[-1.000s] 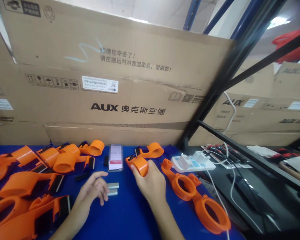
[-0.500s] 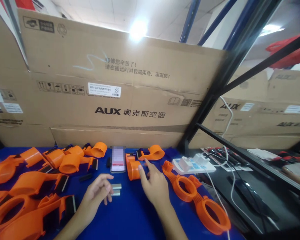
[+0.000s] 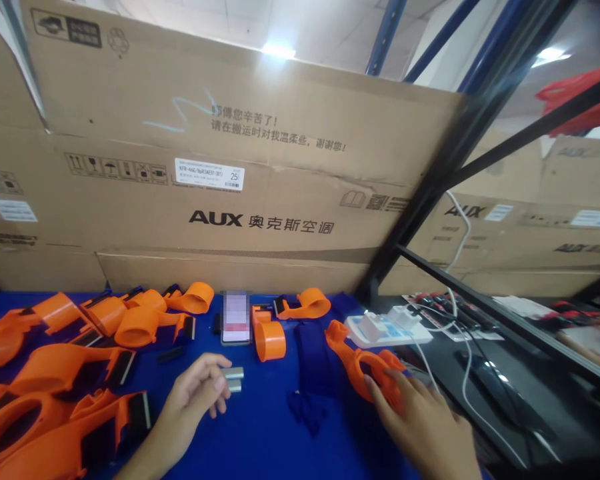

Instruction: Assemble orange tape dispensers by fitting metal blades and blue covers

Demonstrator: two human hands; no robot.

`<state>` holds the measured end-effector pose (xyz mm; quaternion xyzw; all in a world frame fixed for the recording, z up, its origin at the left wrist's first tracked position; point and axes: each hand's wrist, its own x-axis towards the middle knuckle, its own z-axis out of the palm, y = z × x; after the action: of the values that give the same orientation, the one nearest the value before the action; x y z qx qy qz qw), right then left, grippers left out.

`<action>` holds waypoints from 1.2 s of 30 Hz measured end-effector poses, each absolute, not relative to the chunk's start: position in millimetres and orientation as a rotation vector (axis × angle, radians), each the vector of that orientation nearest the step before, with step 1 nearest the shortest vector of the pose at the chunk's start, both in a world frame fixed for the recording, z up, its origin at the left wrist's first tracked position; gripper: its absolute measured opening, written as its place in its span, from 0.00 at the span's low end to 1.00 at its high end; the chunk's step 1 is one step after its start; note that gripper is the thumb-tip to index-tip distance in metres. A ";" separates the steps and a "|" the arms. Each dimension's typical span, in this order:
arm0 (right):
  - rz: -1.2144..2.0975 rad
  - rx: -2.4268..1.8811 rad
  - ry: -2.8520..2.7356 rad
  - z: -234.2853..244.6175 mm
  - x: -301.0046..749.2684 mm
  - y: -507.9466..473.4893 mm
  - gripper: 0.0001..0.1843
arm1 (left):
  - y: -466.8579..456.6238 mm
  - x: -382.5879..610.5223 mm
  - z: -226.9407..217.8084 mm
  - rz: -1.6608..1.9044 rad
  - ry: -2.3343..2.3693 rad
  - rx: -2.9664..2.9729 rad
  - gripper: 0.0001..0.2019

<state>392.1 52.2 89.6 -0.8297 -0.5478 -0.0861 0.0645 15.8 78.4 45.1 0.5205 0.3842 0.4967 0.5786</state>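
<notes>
My right hand [image 3: 425, 420] reaches over the orange tape dispensers at the right side of the blue table, thumb and fingers closed round one tape dispenser [image 3: 391, 385]. Much of what it grips is hidden under the palm. Left of centre, my left hand [image 3: 197, 390] hovers with its fingers loosely curled and nothing visible in them. Right beside its fingertips lie two short silvery metal strips [image 3: 235, 379]. Between the hands, further back, is an orange tape dispenser [image 3: 271, 340] with its ring facing me. Another tape dispenser [image 3: 310, 304] rests behind it.
Several orange tape dispensers [image 3: 45, 367] crowd the left side. A phone [image 3: 236, 320] stands at the back before a large cardboard box [image 3: 260, 200]. A white power strip [image 3: 390, 331] with cables sits at right, near a black rack post [image 3: 405, 233]. Another person's hand [image 3: 587, 343] shows far right.
My right hand has moved right and toward me, from beside the middle tape dispenser onto those at the right. My left hand stays near the metal strips, its fingers slightly more curled.
</notes>
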 end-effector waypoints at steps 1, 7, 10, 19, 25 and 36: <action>-0.234 -2.509 -1.666 86.4 393.9 50.6 0.25 | 77.1 15.8 48.3 1.146 0.898 1.229 0.14; -0.368 -2.397 -1.793 73.2 381.9 48.4 0.21 | 75.1 17.4 55.1 1.101 0.907 1.254 0.12; -0.409 -2.315 -1.848 68.6 371.1 49.0 0.18 | 74.9 17.9 54.4 1.101 0.914 1.253 0.13; -0.529 -2.152 -1.725 65.9 349.9 55.2 0.20 | 76.7 16.5 54.1 1.111 0.922 1.253 0.12; -0.606 -2.013 -1.610 80.8 348.9 55.8 0.25 | 75.6 16.5 55.2 1.112 0.920 1.265 0.11; 0.314 -1.296 -1.865 51.2 227.7 24.2 0.13 | 79.6 17.9 42.4 1.262 0.666 1.085 0.34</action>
<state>227.7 24.2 51.2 -0.5150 -0.7413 0.1249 0.4118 17.9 79.6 42.4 0.4726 0.2902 0.5498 0.6247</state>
